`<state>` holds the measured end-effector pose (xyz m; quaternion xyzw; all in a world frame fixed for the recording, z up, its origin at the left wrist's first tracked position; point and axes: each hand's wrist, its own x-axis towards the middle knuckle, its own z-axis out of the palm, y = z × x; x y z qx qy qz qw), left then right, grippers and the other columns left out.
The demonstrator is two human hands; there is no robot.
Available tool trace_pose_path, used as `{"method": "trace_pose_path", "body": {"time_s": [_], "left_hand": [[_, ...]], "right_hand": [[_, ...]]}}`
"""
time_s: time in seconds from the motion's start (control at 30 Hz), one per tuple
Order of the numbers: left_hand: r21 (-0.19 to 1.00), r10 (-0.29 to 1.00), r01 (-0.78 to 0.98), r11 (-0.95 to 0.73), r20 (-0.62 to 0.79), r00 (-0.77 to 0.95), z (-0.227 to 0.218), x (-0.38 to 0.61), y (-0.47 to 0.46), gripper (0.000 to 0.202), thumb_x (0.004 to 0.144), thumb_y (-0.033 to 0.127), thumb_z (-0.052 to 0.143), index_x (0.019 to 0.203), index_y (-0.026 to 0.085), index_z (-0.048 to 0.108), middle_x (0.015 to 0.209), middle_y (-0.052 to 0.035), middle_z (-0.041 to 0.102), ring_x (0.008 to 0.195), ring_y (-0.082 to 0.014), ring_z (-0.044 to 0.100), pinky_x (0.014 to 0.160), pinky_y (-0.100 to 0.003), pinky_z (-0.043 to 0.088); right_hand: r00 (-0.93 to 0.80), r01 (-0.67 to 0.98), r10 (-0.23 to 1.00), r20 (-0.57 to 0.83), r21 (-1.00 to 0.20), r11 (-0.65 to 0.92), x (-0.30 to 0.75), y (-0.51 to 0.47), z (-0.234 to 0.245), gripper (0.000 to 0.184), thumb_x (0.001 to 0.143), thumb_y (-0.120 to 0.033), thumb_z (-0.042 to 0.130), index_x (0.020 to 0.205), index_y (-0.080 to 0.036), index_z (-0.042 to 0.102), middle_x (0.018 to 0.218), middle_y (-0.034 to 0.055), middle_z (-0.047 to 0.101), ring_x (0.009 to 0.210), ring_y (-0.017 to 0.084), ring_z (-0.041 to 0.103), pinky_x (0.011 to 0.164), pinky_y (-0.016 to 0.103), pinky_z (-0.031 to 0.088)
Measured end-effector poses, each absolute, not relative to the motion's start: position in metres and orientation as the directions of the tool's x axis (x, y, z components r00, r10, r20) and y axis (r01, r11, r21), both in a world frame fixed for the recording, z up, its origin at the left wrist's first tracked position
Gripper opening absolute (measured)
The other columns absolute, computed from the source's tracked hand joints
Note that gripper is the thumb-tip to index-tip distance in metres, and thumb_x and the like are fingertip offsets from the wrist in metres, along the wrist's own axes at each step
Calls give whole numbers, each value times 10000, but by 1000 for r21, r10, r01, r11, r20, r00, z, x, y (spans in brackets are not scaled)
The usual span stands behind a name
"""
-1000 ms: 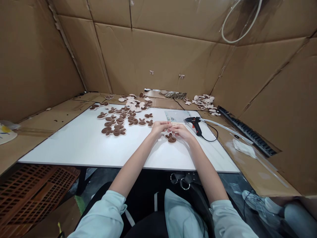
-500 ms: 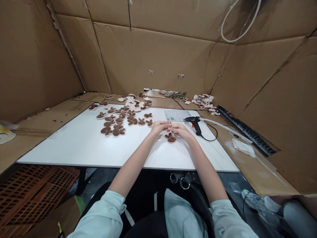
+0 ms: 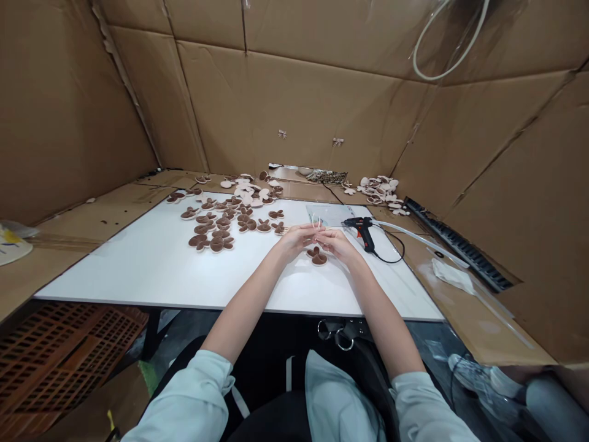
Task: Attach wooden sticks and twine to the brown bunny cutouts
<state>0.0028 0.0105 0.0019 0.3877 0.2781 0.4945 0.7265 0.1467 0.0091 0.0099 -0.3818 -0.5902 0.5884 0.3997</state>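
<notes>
My left hand (image 3: pixel 297 238) and my right hand (image 3: pixel 337 242) meet over the white board, fingertips pinched together. Between them they grip a thin pale cord (image 3: pixel 316 219), whose looped part sticks up above the fingers. The rest of the cord is hidden by my fingers. Just below my hands lies a brown rabbit-head-shaped piece (image 3: pixel 318 258) with a pale edge; whether the cord is joined to it I cannot tell. A black glue gun (image 3: pixel 363 232) lies to the right of my right hand.
Several brown rabbit-head pieces (image 3: pixel 221 220) spread over the left of the white board (image 3: pixel 151 270). More pale pieces (image 3: pixel 380 187) are piled at the back right. A clear bag (image 3: pixel 329 213) lies behind my hands. Cardboard walls (image 3: pixel 313 98) stand around, and an orange crate (image 3: pixel 64 362) is below left.
My fingertips have shifted slightly around the cord, and its loop now stands up more plainly above them. The brown rabbit-head piece stays in nearly the same place below my hands.
</notes>
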Motion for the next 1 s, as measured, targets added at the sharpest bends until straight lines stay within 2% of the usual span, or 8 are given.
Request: {"method": "trace_pose_path", "body": {"time_s": [0.13, 0.33, 0.5, 0.63, 0.8, 1.0], "left_hand": [[812, 896, -535, 234, 33, 442, 1, 0, 10, 259, 626, 191, 693, 881, 150, 675, 908, -64, 665, 726, -104, 580, 693, -219, 419], [788, 894, -562, 251, 33, 447, -3, 1, 11, 292, 628, 124, 685, 917, 141, 649, 749, -28, 647, 601, -85, 556, 613, -223, 417], [761, 904, -600, 245, 44, 425, -5, 1, 13, 246, 626, 178, 704, 861, 133, 650, 678, -12, 619, 564, -93, 544, 553, -221, 406], [730, 937, -654, 198, 56, 346, -1, 1, 15, 229, 614, 200, 719, 821, 128, 653, 659, -4, 611, 593, -85, 551, 579, -206, 402], [759, 955, -635, 146, 58, 289, 6, 2, 15, 249, 590, 213, 735, 805, 115, 658, 626, 6, 592, 547, -60, 513, 549, -195, 369], [790, 984, -611, 53, 64, 168, -2, 4, 23, 226, 583, 173, 728, 787, 94, 670, 556, 21, 553, 484, -34, 422, 540, -194, 342]], "right_hand": [[-434, -104, 900, -26, -991, -79, 148, 7, 12, 229, 495, -318, 747, 588, -158, 611, 591, -12, 531, 506, 57, 391, 456, 219, 242], [-606, -132, 795, -28, -982, -135, 151, 10, 8, 253, 509, -325, 754, 618, -146, 612, 594, 5, 555, 498, 58, 407, 445, 211, 264], [-653, -67, 756, -43, -991, -114, 152, 12, 5, 238, 545, -333, 740, 605, -136, 620, 606, 10, 566, 481, 46, 407, 438, 203, 275], [-627, -7, 773, -100, -991, -133, 152, 11, 6, 237, 539, -325, 742, 617, -132, 630, 596, 11, 573, 467, 44, 402, 439, 203, 288], [-581, 17, 811, -74, -997, -79, 151, 11, 7, 229, 539, -325, 727, 604, -127, 631, 582, 15, 575, 490, 58, 423, 441, 207, 289], [-361, 188, 932, -16, -981, 56, 147, 18, -2, 226, 546, -334, 686, 582, -118, 630, 489, -5, 532, 414, 52, 346, 414, 221, 230]]}}
